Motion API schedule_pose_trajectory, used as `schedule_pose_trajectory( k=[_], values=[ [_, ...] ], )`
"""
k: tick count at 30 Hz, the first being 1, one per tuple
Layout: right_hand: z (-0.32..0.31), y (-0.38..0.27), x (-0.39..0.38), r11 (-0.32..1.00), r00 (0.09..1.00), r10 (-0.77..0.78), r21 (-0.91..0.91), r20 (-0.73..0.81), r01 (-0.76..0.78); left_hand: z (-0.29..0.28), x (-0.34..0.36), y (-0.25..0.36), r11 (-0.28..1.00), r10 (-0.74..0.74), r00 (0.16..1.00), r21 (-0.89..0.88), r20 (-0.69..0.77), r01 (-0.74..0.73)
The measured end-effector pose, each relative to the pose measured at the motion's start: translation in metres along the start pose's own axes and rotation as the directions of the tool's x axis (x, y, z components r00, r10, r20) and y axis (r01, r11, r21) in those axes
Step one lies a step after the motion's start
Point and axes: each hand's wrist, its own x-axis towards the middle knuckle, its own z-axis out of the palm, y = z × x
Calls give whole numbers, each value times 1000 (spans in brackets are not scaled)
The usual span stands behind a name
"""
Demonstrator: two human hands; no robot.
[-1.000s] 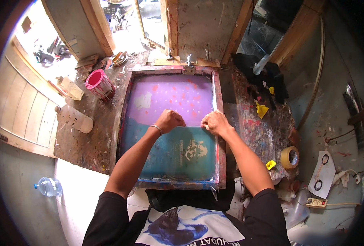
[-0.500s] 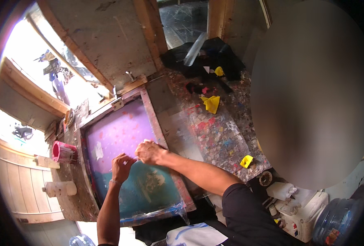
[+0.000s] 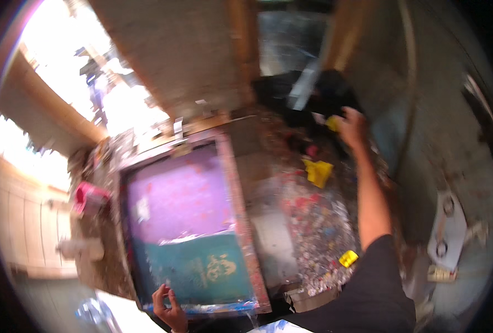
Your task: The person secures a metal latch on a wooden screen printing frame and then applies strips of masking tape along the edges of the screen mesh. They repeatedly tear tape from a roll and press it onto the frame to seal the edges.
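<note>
A wooden-edged screen printing frame [image 3: 243,222] lies on the worktable, its mesh purple in the far half and teal in the near half. A pale design marks the teal part, and a whitish strip [image 3: 196,237] runs along the boundary between the colours. My left hand [image 3: 170,309] is over the frame's near left corner, fingers apart, with nothing visible in it. My right hand [image 3: 353,129] is stretched far forward, beside a yellow scrap [image 3: 333,123] at the edge of black cloth [image 3: 279,91]. Blur hides whether its fingers grip the scrap.
Right of the frame is a paint-splattered tabletop [image 3: 318,222] with another yellow piece [image 3: 318,173] and a small yellow one [image 3: 348,258]. At the left stand a pink tub [image 3: 91,198] and a whitish bottle [image 3: 81,249]. Metal hinge clamps [image 3: 178,129] sit behind the frame.
My hands were close together over the middle of the frame, fingers pinched. Now the left has drawn back to the near edge and the right has swung far forward. The view has shifted.
</note>
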Motion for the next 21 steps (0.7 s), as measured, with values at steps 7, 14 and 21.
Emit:
schedule_pose_trajectory(
  k=[7,14,21],
  values=[
    [12,57,26,999,986,-7,-30,168,13,-28,-49,-6,997,-80,971,6,-227,83],
    [-16,-62,-1,931,934,-351,128,67,341,-44,-99,-32,978,-179,944,-154,-278,140],
    [-54,-221,-92,869,871,-485,154,75,470,-92,-161,-114,933,-330,870,-267,-367,241]
  ],
)
